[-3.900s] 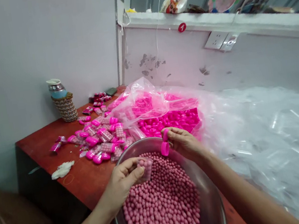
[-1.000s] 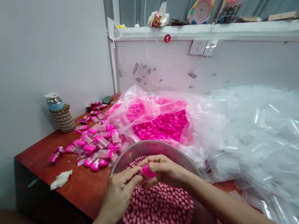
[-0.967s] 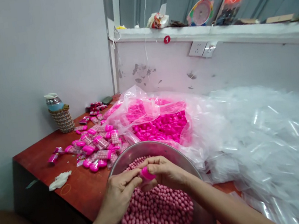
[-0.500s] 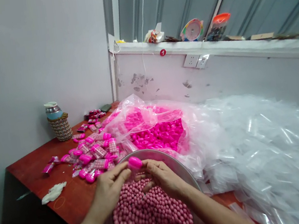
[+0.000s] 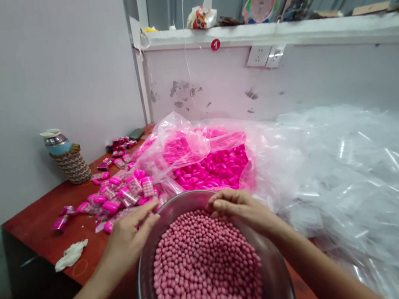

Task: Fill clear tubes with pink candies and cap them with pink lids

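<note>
Held left hand point(image 5: 130, 236) flat, empty, over steel bowl point(image 5: 277, 277) rim beside capped vials point(image 5: 127, 194); rested right hand point(image 5: 241, 210), loosely open, on pink beads point(image 5: 204, 267).

Shiny metal bowl point(image 5: 277, 277); matt pink beads point(image 5: 204, 267); glossy clear plastic bags point(image 5: 354, 172); smooth reddish wood table point(image 5: 39, 226).

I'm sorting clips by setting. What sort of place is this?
Probably a small hand-packing workshop: a metal bowl heaped with pink beads, a bag of pink caps, and capped containers piled on the red table.
</note>
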Available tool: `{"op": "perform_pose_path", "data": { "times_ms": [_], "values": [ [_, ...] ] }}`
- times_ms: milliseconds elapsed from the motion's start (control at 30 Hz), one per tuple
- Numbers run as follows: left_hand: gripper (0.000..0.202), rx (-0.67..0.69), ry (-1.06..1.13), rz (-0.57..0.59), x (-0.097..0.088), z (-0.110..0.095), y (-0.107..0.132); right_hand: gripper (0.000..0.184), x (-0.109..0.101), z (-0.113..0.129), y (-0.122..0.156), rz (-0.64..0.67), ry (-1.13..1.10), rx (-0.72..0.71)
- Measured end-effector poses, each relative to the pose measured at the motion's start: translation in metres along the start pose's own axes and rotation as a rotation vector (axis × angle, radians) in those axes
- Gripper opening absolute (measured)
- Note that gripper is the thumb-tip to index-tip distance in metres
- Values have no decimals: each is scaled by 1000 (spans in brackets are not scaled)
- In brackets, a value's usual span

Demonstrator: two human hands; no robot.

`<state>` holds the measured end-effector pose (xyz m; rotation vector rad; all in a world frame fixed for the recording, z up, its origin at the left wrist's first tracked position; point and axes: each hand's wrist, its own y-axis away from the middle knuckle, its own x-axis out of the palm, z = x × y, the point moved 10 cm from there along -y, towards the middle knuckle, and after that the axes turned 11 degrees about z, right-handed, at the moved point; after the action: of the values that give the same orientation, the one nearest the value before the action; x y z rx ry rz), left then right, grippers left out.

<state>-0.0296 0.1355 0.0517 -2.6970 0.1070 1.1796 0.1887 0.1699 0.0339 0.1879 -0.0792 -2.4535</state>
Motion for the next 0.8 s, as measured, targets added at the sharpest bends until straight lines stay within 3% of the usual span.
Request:
{"op": "perform_pose_path", "data": {
  "times_ms": [100,200,333,433,533,600,633,700,800],
  "values": [
    [36,125,34,157,39,-27,13,27,-38,7,26,-167,110,15],
    [36,213,1,293,68,-35,22,26,-61,1,70,-266,192,84],
    [42,285,-145,501,99,-29,11,27,-65,-17,134,-375,196,166],
    [40,383,-258,557,104,-46,-19,24,-55,-20,150,-367,296,166],
    [32,391,-341,439,97,-74,-74,21,-57,0,126,-390,583,93],
    [30,366,-381,296,92,-93,-113,22,-65,15,92,-421,861,56],
    [28,342,-417,296,99,-98,-129,22,-69,20,71,-416,1015,61],
    [24,302,-456,269,109,-102,-156,23,-80,18,28,-368,1303,133],
    [29,241,-513,155,107,-90,-180,36,-106,16,-17,-377,1434,129]
  ]
}}
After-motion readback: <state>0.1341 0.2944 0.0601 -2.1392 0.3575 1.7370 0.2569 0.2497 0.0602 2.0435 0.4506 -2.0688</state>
